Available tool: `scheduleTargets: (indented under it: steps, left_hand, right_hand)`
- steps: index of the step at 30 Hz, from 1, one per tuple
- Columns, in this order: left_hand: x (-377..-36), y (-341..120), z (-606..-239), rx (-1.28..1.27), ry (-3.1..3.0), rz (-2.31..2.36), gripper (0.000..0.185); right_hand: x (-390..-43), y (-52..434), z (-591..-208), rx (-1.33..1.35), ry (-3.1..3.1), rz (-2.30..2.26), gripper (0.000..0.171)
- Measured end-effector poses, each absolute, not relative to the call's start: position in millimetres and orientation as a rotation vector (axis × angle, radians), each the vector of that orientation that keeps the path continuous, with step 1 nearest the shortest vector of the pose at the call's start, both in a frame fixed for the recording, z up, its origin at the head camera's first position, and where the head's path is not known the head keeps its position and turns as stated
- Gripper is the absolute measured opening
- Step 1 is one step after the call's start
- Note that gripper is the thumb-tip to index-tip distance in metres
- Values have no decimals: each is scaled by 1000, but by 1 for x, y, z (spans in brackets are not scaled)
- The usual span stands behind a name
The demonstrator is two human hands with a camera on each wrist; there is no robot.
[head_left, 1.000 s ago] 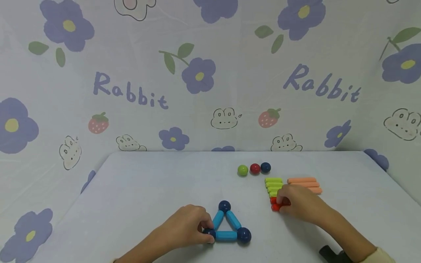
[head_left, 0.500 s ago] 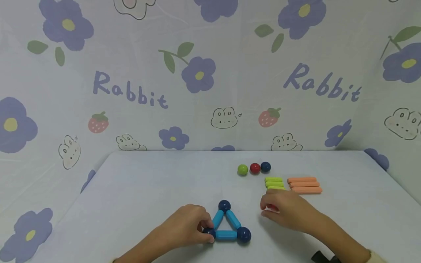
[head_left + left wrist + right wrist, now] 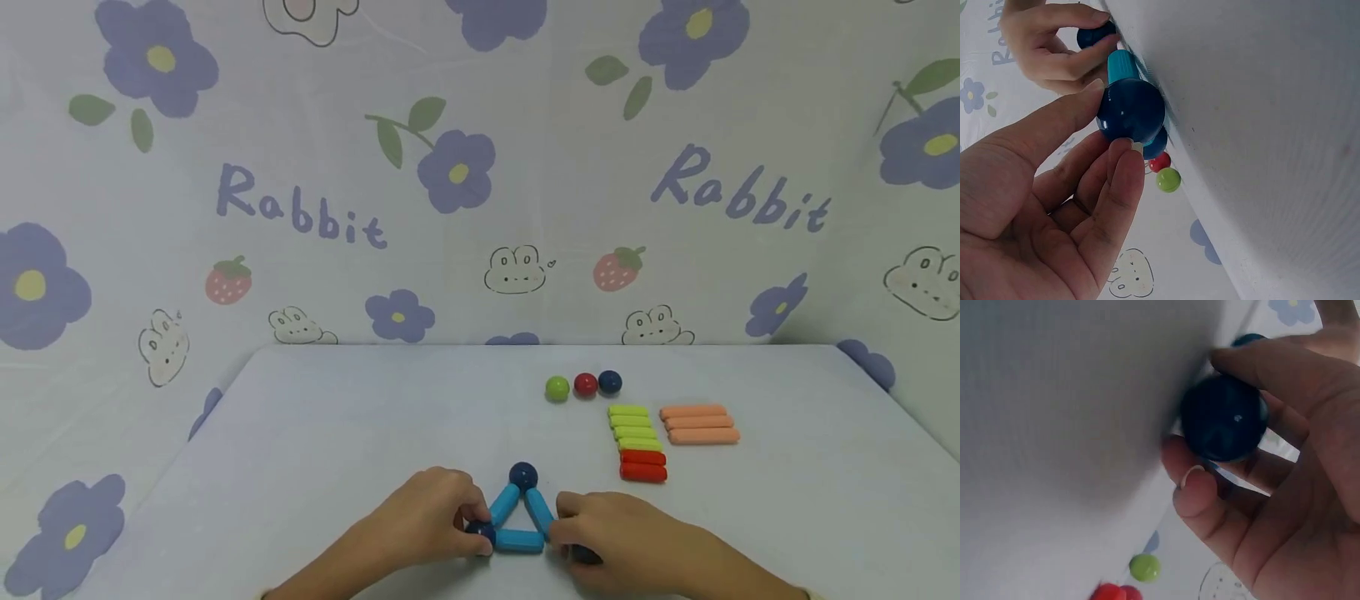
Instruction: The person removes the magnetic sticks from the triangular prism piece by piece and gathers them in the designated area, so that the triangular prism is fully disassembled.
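A triangle of three light blue sticks [image 3: 519,540] with dark blue balls at its corners lies on the near middle of the white table [image 3: 337,417]. My left hand [image 3: 471,523] pinches the left corner ball [image 3: 478,531]; in the left wrist view that ball [image 3: 1130,111] sits between thumb and fingers. My right hand [image 3: 567,531] grips the right corner ball [image 3: 582,555], and the right wrist view shows this ball [image 3: 1225,419] held by thumb and curled fingers. The top ball [image 3: 522,476] is untouched.
Behind and to the right lie a green ball [image 3: 557,388], a red ball [image 3: 585,384] and a dark blue ball [image 3: 610,382]. Near them are rows of green sticks [image 3: 633,427], red sticks [image 3: 642,465] and orange sticks [image 3: 699,423]. A flower-print cloth backdrop [image 3: 450,167] rises behind the table.
My right hand has left the red sticks and moved left and nearer, onto the triangle's right corner ball. The red sticks now lie uncovered. My left hand has stayed on the left corner ball.
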State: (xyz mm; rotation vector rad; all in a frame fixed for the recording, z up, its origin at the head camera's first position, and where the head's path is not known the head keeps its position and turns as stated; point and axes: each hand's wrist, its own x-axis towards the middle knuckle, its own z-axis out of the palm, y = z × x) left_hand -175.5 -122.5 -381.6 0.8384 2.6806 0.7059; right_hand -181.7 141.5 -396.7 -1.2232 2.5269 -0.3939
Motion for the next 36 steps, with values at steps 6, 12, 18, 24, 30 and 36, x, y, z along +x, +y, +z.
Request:
scheduleTargets:
  steps: [6,12,18,24,30,36]
  left_hand:
    - [-176,-123,-380,819,2679,704,17]
    - [-176,-124,-380,814,2672,704,17]
    - [-176,-124,-382,829,2679,699,17]
    - [-176,-122,-384,827,2683,695,17]
    - [-176,-121,-384,826,2691,679,17]
    - [-175,-121,-382,817,2691,684,17]
  right_hand:
    - [-191,167,-379,-1107,2413,-687,21]
    - [-212,196,-362,-1138,2458,-1042,39]
    - [-243,215,-358,-1100,2570,-1149,41]
    - [-279,238,-362,-1000,2739,-1107,33]
    - [-314,251,-369,-851,2873,-920,28]
    - [-340,250,-383,-716,2887,-738,28]
